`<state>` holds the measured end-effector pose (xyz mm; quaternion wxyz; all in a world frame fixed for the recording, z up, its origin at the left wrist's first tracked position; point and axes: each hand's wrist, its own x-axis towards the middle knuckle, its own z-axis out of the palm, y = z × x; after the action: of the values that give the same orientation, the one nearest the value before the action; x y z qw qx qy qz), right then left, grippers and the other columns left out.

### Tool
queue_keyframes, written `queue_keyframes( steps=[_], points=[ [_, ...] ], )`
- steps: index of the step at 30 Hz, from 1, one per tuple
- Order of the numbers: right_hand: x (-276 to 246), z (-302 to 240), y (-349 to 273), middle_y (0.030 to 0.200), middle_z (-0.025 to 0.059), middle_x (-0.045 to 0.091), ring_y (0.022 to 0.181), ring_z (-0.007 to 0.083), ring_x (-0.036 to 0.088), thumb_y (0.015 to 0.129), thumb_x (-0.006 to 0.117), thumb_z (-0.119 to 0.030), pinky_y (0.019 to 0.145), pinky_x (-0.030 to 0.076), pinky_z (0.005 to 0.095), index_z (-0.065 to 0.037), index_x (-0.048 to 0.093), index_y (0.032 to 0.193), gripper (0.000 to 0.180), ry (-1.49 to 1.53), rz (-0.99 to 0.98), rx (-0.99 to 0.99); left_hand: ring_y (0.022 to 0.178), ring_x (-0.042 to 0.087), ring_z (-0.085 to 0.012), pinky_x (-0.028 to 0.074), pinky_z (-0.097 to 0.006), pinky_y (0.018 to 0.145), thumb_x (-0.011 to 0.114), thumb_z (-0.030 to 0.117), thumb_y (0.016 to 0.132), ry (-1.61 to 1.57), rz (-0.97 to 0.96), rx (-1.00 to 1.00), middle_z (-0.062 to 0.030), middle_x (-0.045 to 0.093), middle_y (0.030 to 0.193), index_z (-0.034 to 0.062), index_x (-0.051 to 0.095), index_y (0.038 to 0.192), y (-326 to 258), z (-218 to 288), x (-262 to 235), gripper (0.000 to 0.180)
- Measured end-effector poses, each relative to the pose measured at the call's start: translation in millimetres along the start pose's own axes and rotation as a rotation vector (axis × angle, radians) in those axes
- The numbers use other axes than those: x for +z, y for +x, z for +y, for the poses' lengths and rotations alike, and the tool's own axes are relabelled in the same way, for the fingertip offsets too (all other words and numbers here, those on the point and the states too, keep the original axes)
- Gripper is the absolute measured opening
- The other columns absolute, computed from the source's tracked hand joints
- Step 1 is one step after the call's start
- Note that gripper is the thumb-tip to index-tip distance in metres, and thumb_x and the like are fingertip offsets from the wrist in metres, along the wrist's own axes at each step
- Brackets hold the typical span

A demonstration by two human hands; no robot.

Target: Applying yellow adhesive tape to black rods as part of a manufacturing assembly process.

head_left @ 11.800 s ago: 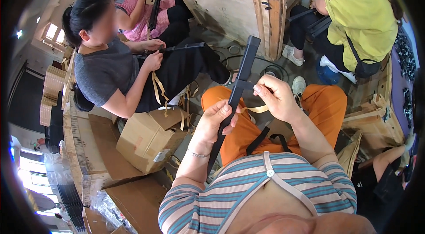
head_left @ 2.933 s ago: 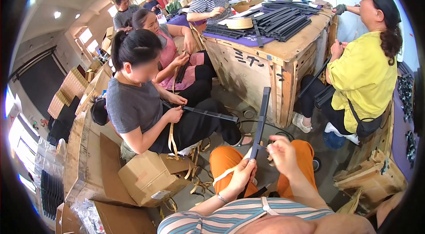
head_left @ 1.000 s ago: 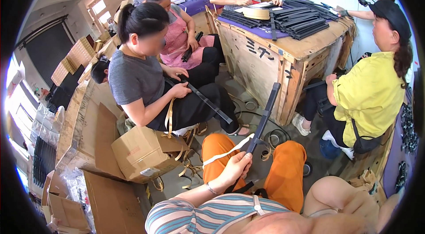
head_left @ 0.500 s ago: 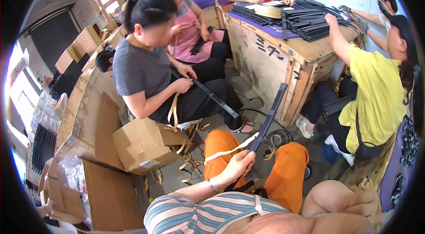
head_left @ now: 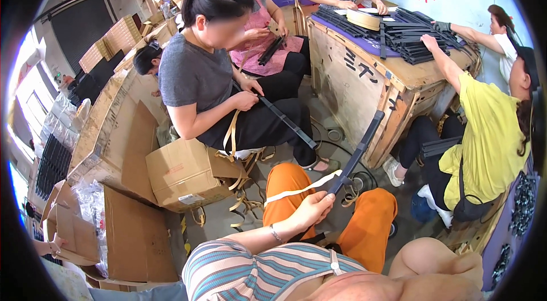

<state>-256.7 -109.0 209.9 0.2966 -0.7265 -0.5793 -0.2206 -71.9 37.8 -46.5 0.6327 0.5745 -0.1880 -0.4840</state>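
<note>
My left hand [head_left: 315, 208], with a bracelet at the wrist, is closed around the lower end of a long black strip [head_left: 363, 147]. The strip slants up and away to the right above my orange trouser legs [head_left: 288, 178], and a wider black piece sits across it just above my fingers. A pale yellow tape [head_left: 299, 187] runs from near that piece leftward over my left knee. On the right side my bent arm [head_left: 436, 258] shows, but its hand is out of sight.
A person in grey [head_left: 194, 73] on the left handles a similar strip. Ahead, a wooden crate table [head_left: 353, 84] bears piled black strips [head_left: 416, 30]. A person in yellow [head_left: 484, 135] sits right. Cardboard boxes [head_left: 182, 173] and tape scraps lie left; a purple-covered surface [head_left: 510, 264] edges the right.
The view has shifted slightly, so surroundings sit lower and farther right. My left hand still grips the black strip, which has moved a little to the right.
</note>
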Motion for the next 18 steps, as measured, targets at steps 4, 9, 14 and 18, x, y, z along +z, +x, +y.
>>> queue_keyframes(
  steps=[4,9,14,18],
  points=[
    [-16,-34,8,0.054,0.0115,0.054,0.037,0.0218,0.048,0.072,0.055,-0.011,0.033,0.038,0.0343,-0.025,0.053,0.097,0.029,-0.608,-0.552,0.116,0.044,0.034,-0.0058,0.029,-0.019,0.04,0.042,0.031,0.094,0.003,0.02,-0.001,0.002,0.039,0.055,0.0074,0.045,0.075,-4,-2,-2,0.03],
    [52,-33,-22,0.054,0.011,0.054,0.037,0.0209,0.048,0.073,0.056,-0.003,0.033,0.038,0.0334,-0.019,0.049,0.098,0.03,-0.081,0.56,0.107,0.044,0.035,-0.0058,0.028,-0.019,0.04,0.043,0.031,0.094,0.003,0.017,0.004,0.0016,0.04,0.055,0.0074,0.045,0.074,-7,-6,-4,0.03],
    [72,-41,-45,0.055,0.0123,0.055,0.039,0.0223,0.051,0.079,0.057,-0.019,0.033,0.039,0.0363,-0.015,0.033,0.12,0.048,-0.212,0.581,0.133,0.042,0.035,-0.0053,0.028,-0.019,0.037,0.046,0.034,0.092,-0.028,0.051,0.05,0.0027,0.04,0.056,0.0082,0.046,0.074,-6,-3,-5,0.031],
    [62,-5,-56,0.056,0.0047,0.055,0.038,0.0165,0.047,0.083,0.045,-0.028,0.037,0.041,0.03,-0.008,0.049,0.065,0.027,0.282,0.769,-0.144,0.043,0.04,-0.0081,0.032,-0.021,0.039,0.044,0.029,0.092,0.063,0.167,0.141,-0.0009,0.046,0.055,0.0059,0.048,0.075,-6,22,-12,0.029]
  ],
)
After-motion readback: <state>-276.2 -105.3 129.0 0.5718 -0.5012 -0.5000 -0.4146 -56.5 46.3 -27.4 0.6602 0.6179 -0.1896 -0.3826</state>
